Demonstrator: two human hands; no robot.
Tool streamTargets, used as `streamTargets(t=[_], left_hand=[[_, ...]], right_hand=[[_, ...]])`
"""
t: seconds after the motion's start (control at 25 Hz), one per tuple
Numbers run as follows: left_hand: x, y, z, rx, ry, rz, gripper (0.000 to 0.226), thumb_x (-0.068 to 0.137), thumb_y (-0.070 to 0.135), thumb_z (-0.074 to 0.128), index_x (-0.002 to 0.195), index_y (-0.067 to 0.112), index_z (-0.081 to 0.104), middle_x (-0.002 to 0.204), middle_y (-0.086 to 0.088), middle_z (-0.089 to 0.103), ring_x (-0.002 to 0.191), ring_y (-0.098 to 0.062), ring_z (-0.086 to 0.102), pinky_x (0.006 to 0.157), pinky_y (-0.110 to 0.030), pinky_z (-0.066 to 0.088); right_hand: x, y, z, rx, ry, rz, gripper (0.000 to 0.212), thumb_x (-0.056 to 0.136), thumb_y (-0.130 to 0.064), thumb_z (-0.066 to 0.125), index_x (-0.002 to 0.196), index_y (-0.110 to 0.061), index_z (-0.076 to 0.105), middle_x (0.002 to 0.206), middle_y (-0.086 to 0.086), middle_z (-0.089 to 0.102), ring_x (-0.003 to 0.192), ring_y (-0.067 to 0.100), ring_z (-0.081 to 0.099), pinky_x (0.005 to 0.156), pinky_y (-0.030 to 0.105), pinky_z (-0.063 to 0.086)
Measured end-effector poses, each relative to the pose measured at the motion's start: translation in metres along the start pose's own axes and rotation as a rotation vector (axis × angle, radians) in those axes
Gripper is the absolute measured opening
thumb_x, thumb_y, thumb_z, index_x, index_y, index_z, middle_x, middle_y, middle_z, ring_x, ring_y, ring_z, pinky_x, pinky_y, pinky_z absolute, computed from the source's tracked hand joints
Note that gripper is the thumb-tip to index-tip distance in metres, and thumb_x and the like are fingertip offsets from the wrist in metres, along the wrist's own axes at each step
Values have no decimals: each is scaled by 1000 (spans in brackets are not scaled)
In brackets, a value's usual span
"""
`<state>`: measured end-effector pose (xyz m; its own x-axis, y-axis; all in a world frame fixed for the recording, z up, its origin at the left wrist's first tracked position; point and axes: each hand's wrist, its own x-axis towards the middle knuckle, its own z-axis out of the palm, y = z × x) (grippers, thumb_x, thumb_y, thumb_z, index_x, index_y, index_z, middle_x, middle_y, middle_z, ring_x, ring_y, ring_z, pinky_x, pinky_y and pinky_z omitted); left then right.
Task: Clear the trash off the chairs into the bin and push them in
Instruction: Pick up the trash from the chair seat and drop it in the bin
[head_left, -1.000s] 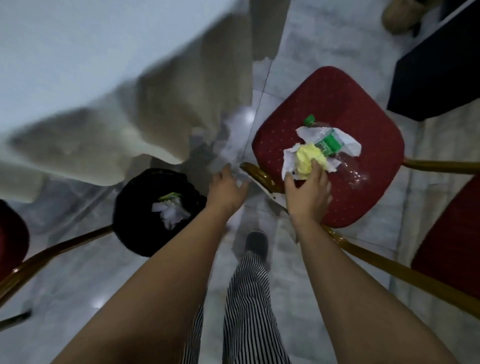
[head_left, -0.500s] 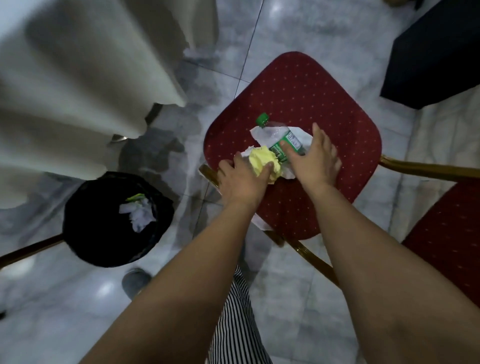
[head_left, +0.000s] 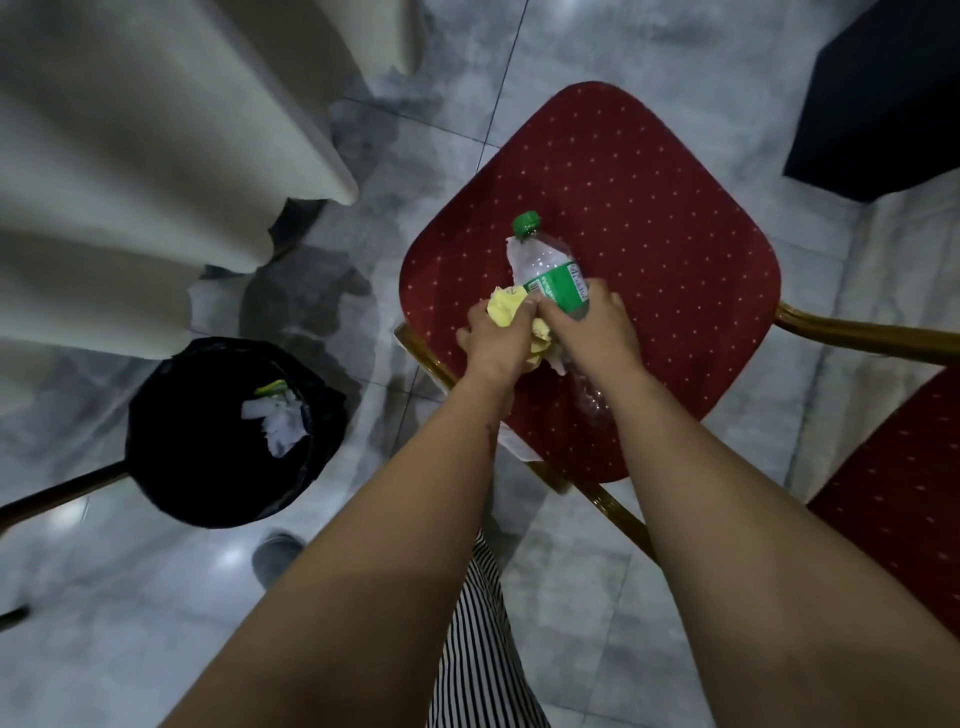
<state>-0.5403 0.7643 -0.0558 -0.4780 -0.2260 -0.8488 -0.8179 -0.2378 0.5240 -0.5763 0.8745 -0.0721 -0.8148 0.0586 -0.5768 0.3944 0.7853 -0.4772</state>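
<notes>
A red dotted chair seat (head_left: 649, 218) with a gold frame stands in front of me. On it lies a clear plastic bottle (head_left: 540, 260) with a green cap and green label. My right hand (head_left: 597, 327) is closed around the bottle's body. My left hand (head_left: 493, 343) grips a crumpled yellow paper (head_left: 506, 306) right beside it, with white tissue partly hidden between the hands. A black-lined bin (head_left: 208, 467) sits on the floor to the left, holding white and yellow scraps.
A white tablecloth (head_left: 130, 156) hangs at the upper left, close to the bin. A second red chair (head_left: 898, 519) is at the right edge. A dark box (head_left: 883, 93) stands at the upper right. The floor is grey marble tile.
My right hand has moved off the papers and closed round the bottle. My left hand came across from the chair edge and took hold of the yellow paper.
</notes>
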Motion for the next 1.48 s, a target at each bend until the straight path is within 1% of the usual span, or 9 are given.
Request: streamTargets(t=[0.08, 0.16, 0.44, 0.6, 0.68, 0.92, 1.08, 1.32, 1.48], left_hand=[[11, -9, -9, -77, -45, -33, 78, 66, 67, 68, 126, 17, 60, 133, -12, 59, 109, -26, 65, 92, -41, 56], [12, -11, -17, -139, -94, -2, 55, 79, 53, 64, 115, 11, 67, 111, -14, 73, 100, -29, 72, 91, -47, 57], [-11, -22, -72, -176, -171, 60, 28, 95, 37, 57, 107, 14, 68, 110, -15, 73, 104, -30, 70, 93, -42, 56], [-31, -35, -131, -213, -141, 98, 15, 96, 33, 58, 96, 20, 67, 91, -3, 74, 85, -18, 71, 77, -28, 59], [-40, -49, -177, -221, -117, 121, 16, 95, 31, 60, 90, 19, 68, 81, -1, 71, 75, -15, 68, 68, -25, 56], [-63, -105, -305, -237, -19, 97, 31, 89, 41, 64, 98, 11, 71, 95, -13, 74, 90, -28, 70, 87, -42, 55], [-65, -146, -372, -246, 61, 38, 22, 94, 36, 60, 90, 18, 71, 87, -8, 73, 83, -24, 70, 85, -40, 56], [-35, -175, -417, -259, 156, 0, 31, 89, 42, 62, 97, 14, 71, 101, -16, 74, 93, -32, 72, 89, -46, 57], [-1, -185, -424, -277, 169, -51, 58, 76, 56, 63, 114, 11, 67, 110, -15, 73, 95, -29, 72, 88, -45, 58]], right_hand=[[-6, -3, 9, 87, -20, 14, 66, 85, -59, 61, 132, -14, 51, 124, 10, 56, 109, 29, 58, 80, 34, 44], [-11, -6, 16, 149, -28, 32, 61, 85, -58, 62, 126, -15, 54, 119, 8, 59, 103, 25, 60, 74, 32, 42], [-56, -32, 45, 214, -10, 15, 68, 67, -72, 60, 112, -22, 58, 106, 4, 67, 93, 23, 66, 80, 41, 55], [-92, -62, 85, 209, -22, -2, 70, 67, -71, 63, 116, -21, 60, 108, 5, 68, 96, 24, 66, 85, 40, 55], [-121, -83, 116, 217, -45, -26, 67, 69, -68, 65, 117, -21, 60, 109, 4, 68, 97, 23, 66, 87, 40, 54], [-198, -129, 220, 224, -172, -35, 80, 61, -78, 61, 118, -23, 59, 113, 2, 66, 100, 21, 66, 90, 44, 54], [-231, -147, 280, 154, -273, -57, 61, 79, -60, 68, 121, -16, 56, 115, 6, 63, 103, 23, 62, 85, 33, 50], [-219, -157, 341, 94, -383, -60, 61, 83, -56, 68, 123, -13, 53, 113, 6, 63, 101, 24, 63, 77, 31, 47], [-191, -151, 368, 63, -414, -15, 60, 87, -50, 66, 130, -12, 48, 122, 10, 60, 106, 26, 61, 80, 30, 45]])
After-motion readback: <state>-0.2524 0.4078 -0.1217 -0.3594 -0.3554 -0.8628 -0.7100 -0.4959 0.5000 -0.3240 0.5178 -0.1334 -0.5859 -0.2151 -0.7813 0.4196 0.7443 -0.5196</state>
